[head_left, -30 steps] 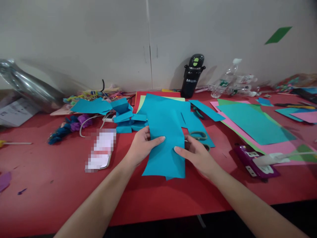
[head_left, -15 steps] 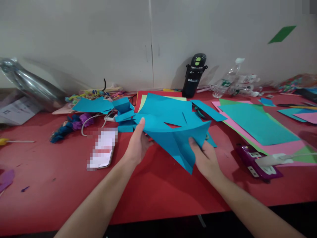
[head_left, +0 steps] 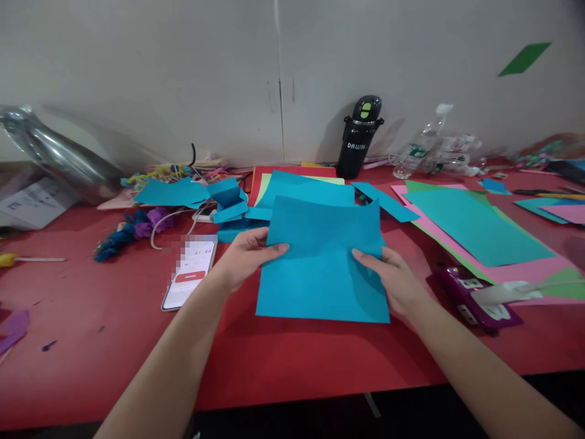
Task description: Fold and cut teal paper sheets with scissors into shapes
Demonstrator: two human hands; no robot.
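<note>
A blue sheet of paper (head_left: 322,268) is held up in front of me, nearly square and fairly flat. My left hand (head_left: 249,256) grips its left edge, thumb on the near face and fingers behind. At the right edge my right hand (head_left: 395,277) pinches it the same way, its fingers hidden behind the paper. Behind the held sheet lies another blue sheet (head_left: 311,190), partly covered by it. Folded blue paper pieces (head_left: 228,204) rest beyond my left hand, and a blue strip (head_left: 386,201) lies beyond my right.
On the red table (head_left: 292,366) a phone (head_left: 192,277) lies left of my left forearm. A purple power strip (head_left: 475,299) with a plug sits at right, beside stacked coloured paper (head_left: 479,225). A black bottle (head_left: 359,140), clear plastic bottles (head_left: 418,149) and a metal jug (head_left: 59,152) stand behind.
The blue sheet was bent, with a corner pointing down; now it is spread flatter and turned to face me. My left hand has taken hold of its left edge.
</note>
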